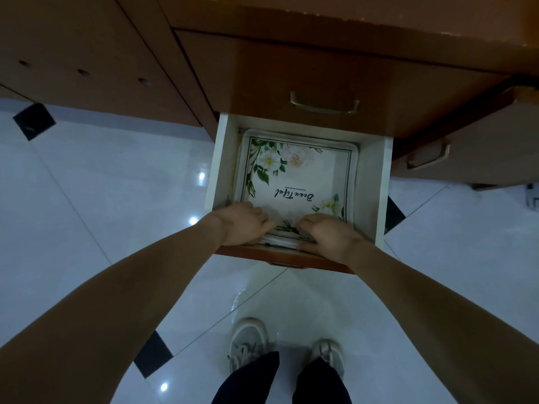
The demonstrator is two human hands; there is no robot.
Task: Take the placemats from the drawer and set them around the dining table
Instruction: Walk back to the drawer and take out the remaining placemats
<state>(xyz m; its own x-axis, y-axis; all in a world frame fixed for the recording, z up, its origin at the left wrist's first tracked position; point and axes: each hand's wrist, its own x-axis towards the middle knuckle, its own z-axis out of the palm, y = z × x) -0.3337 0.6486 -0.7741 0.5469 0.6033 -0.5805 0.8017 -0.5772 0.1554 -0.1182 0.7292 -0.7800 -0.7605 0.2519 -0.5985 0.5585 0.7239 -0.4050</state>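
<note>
White glossy floor tiles with black diamond insets lie below brown wooden cabinets. An open drawer holds a stack of floral placemats. Left hand and right hand grip the stack's near edge, fingers curled round it.

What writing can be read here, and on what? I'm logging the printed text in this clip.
"Beautiful": script across the top placemat in the open drawer, upside down to the camera.
A small printed line beside that word: too small to read.
Nothing else carries text.
</note>
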